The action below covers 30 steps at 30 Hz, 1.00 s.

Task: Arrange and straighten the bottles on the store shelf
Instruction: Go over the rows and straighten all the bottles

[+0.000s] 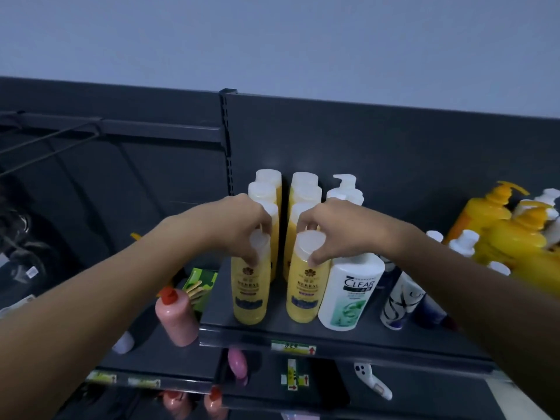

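Two rows of yellow Herbal bottles with white caps stand on a dark shelf (272,331). My left hand (239,225) grips the neck of the front left yellow bottle (251,292). My right hand (336,228) pinches the cap of the front right yellow bottle (306,295). Both front bottles stand upright near the shelf's front edge. Behind them more yellow bottles (303,189) line up toward the back panel. A white Clear bottle (351,292) stands just right of the right row, touching it.
A white pump bottle (347,189) stands at the back. Dark and patterned bottles (400,301) sit right of the Clear bottle, orange pump bottles (497,225) further right. A pink bottle (177,316) stands on the lower left shelf. Price tags (292,348) line the shelf edge.
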Each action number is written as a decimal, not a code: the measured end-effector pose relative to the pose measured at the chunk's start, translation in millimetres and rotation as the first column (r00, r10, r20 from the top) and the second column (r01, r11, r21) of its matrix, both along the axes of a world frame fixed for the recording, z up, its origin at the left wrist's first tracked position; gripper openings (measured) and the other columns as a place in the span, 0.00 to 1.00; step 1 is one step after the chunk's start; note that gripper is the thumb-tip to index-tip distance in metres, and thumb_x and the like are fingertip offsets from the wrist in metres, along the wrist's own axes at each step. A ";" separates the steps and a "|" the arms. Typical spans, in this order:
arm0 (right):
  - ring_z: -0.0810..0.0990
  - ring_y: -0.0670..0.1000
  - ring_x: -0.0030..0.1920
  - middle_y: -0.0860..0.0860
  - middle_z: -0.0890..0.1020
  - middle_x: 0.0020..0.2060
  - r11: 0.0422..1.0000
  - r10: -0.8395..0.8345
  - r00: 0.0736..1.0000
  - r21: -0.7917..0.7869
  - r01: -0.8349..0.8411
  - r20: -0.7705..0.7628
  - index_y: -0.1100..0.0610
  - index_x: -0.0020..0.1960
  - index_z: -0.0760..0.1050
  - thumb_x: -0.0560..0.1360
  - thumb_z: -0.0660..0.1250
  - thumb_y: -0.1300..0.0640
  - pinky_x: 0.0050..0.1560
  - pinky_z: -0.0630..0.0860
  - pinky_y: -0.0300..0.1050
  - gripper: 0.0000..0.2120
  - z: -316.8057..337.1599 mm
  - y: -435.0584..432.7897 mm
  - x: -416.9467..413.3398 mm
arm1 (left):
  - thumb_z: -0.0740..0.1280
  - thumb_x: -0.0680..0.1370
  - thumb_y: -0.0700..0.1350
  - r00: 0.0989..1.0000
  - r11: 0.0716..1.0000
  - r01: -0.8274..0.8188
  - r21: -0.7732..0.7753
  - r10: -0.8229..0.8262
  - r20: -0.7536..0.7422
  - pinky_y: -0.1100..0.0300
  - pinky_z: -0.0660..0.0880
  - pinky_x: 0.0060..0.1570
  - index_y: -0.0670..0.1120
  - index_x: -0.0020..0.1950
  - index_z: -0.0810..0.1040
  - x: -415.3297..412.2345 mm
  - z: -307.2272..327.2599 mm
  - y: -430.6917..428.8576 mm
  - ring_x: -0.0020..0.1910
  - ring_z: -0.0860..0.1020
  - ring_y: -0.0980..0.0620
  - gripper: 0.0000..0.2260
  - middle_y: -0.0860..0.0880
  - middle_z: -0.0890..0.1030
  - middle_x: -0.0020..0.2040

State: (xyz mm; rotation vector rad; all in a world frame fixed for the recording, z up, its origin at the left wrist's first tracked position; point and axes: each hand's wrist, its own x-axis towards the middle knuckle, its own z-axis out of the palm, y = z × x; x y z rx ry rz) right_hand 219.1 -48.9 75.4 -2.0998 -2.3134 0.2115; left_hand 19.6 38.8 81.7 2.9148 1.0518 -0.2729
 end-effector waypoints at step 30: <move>0.77 0.46 0.51 0.46 0.84 0.52 0.999 -0.030 0.997 0.022 0.032 -0.066 0.49 0.65 0.80 0.68 0.80 0.47 0.43 0.74 0.39 0.27 -1.6 2.2 -0.9 | 0.78 0.70 0.57 0.996 0.999 0.051 0.012 -0.052 0.077 0.57 0.77 0.51 0.59 0.72 0.76 8.1 -5.1 10.5 0.58 0.78 0.51 0.30 0.53 0.81 0.59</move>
